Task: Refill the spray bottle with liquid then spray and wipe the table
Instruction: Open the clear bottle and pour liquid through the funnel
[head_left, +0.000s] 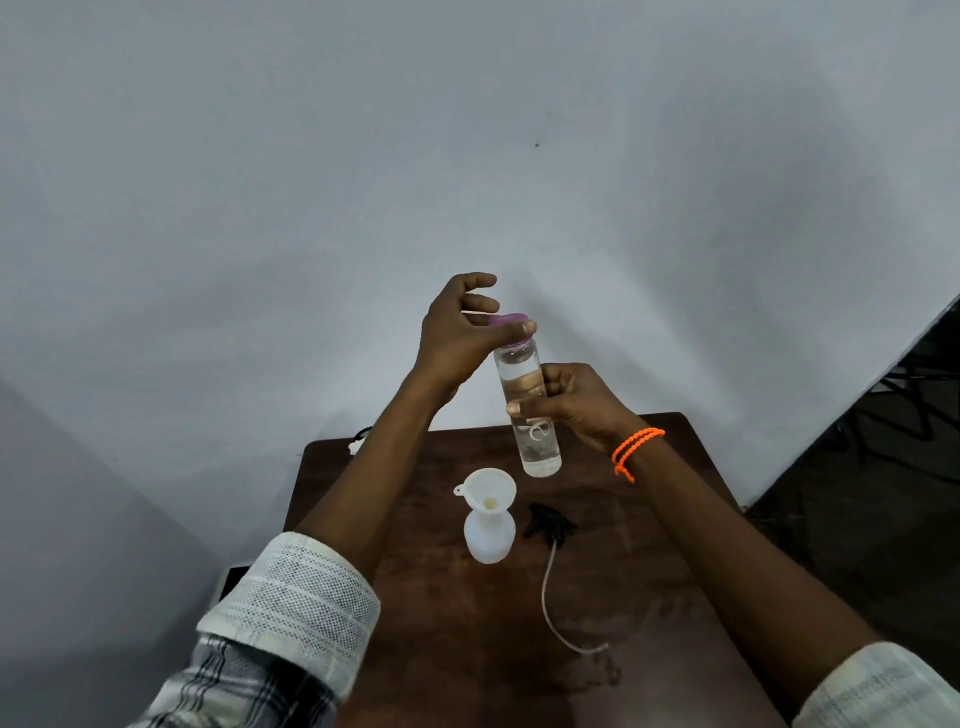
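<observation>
A clear bottle of liquid (535, 447) is held upright above the dark wooden table (649, 587). My right hand (582, 402) grips its middle. My left hand (460, 332) pinches its purple cap (511, 320) at the top with thumb and fingers. Below, on the table, stands the white spray bottle (489, 535) with a white funnel (485, 488) seated in its neck. The black spray head (548, 525) lies to the right of it, its long thin tube (553, 608) trailing toward me.
A pale wall rises behind the table. The floor to the right is dark, with black cables (914, 379) on it. A small dark and white object (358, 439) sits at the table's far left corner.
</observation>
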